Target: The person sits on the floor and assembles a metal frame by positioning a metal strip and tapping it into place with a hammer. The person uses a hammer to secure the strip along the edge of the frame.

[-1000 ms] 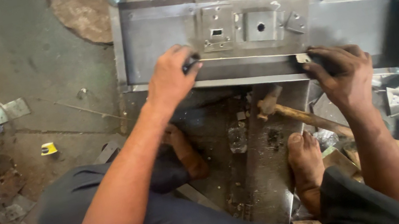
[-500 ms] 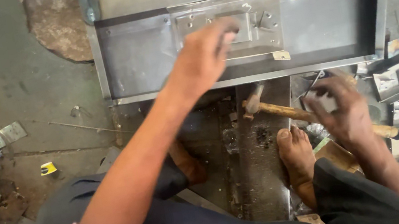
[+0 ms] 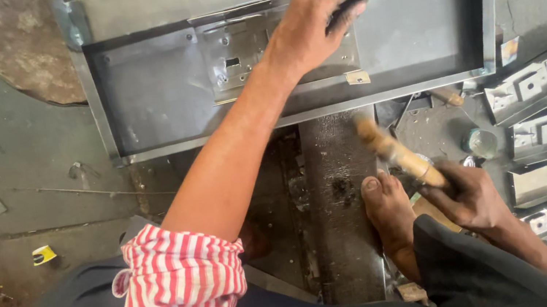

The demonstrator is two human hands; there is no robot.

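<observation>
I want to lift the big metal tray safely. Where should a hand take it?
Grip the metal tray at its raised right rim, coming from the right: that folded edge is free, while the left hand covers the middle plate.

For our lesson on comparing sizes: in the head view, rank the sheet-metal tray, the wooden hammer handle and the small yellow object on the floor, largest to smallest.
1. sheet-metal tray
2. wooden hammer handle, blurred, held in the right hand
3. small yellow object

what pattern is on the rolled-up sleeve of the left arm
Red and white stripes on the sleeve, clearest in the head view.
</observation>
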